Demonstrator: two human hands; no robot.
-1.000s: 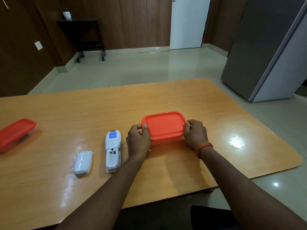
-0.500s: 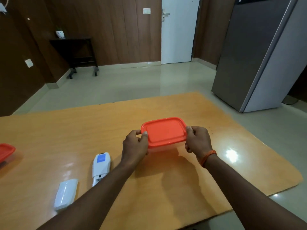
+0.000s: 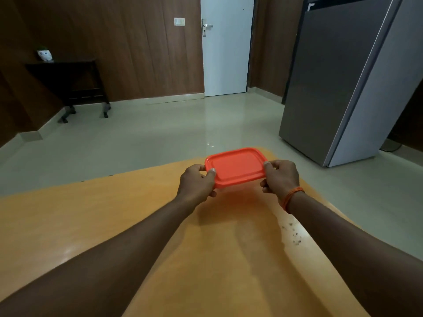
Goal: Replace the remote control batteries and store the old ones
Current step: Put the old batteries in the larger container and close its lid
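A small container with an orange-red lid (image 3: pixel 237 167) is held near the far edge of the wooden table (image 3: pixel 96 216). My left hand (image 3: pixel 196 183) grips its left side, thumb on the lid's rim. My right hand (image 3: pixel 280 177), with an orange thread band at the wrist, grips its right side the same way. The container's clear base is mostly hidden under the lid and my fingers. The remote control, its battery cover and the other container are out of view.
A grey refrigerator (image 3: pixel 348 76) stands on the floor to the right beyond the table. A white door (image 3: pixel 225 46) is straight ahead, and a dark side table (image 3: pixel 68 81) stands against the left wall. Small dark marks (image 3: pixel 294 234) dot the table's right edge.
Both hands have carried the container forward toward the table's far edge. The view has tilted up, so the remote, its cover and the second container have dropped out of sight.
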